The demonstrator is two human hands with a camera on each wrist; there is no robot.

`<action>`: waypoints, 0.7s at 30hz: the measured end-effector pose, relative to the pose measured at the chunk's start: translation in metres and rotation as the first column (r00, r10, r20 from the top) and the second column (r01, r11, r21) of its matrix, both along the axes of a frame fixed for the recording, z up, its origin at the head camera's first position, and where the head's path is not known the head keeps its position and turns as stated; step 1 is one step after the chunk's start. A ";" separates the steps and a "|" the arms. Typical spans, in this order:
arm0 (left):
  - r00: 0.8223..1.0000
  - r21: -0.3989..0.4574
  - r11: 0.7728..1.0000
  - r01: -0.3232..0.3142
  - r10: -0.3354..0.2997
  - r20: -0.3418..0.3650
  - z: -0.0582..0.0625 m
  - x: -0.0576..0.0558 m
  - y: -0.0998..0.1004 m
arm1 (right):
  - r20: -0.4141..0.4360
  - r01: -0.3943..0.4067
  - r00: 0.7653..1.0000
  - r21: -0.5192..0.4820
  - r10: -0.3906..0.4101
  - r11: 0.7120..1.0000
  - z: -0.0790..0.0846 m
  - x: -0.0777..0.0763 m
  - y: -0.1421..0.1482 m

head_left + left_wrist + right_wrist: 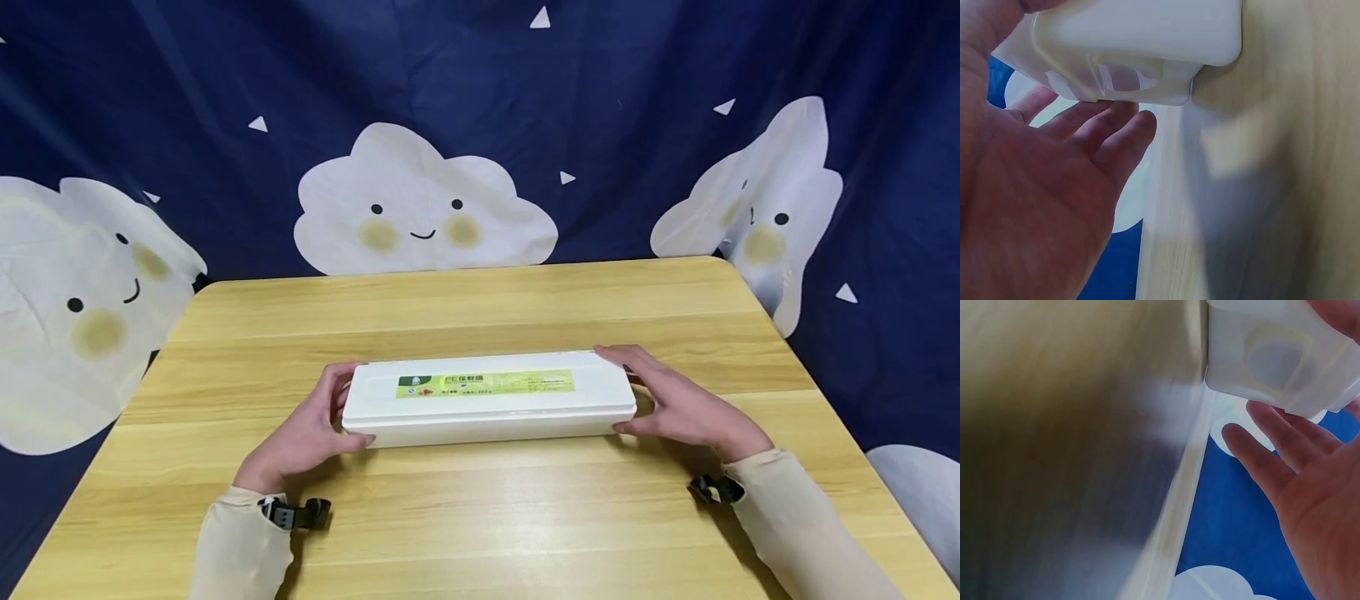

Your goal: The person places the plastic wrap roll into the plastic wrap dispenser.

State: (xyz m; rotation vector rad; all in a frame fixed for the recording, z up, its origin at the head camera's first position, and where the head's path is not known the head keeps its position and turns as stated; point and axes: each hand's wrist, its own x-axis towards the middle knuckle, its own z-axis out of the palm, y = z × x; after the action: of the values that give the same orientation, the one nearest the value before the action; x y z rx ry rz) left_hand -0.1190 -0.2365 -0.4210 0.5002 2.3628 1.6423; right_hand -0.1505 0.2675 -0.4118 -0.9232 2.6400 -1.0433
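A long white cling film box (pixel 495 427) lies crosswise on the wooden table (pixel 480 517). On its lid is a yellow-green label (pixel 517 382) with printed text. My left hand (pixel 303 433) grips the left end, thumb on the near side and fingers round the far side. At the right end, my right hand (pixel 686 410) holds it the same way. In the left wrist view, the fingers of the left hand (pixel 1047 181) reach along the box's end (pixel 1141 37). The right wrist view has the right hand (pixel 1319 487) at the other end, where a round shape shows through the translucent wall.
Behind the table hangs a dark blue curtain (pixel 615 67) printed with smiling white clouds and small triangles. The table's far edge runs just in front of it. Each wrist wears a black strap, the left one (pixel 296 512) and the right one (pixel 716 490).
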 end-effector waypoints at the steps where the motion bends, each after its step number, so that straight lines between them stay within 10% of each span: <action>1: 1.000 -0.006 1.000 -0.004 0.004 0.001 0.000 0.000 0.000 | -0.015 -0.005 1.000 0.002 0.005 1.000 0.000 0.000 0.000; 21: 0.999 -0.040 0.999 -0.026 0.027 0.022 0.004 0.002 0.003 | 0.036 -0.011 0.999 -0.044 0.012 0.999 -0.002 -0.001 -0.003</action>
State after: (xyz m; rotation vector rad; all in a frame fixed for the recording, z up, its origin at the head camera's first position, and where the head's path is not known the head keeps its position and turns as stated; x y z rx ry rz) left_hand -0.1172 -0.2333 -0.4174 0.4429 2.3908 1.6007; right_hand -0.1511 0.2641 -0.4135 -0.9181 2.5892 -1.1086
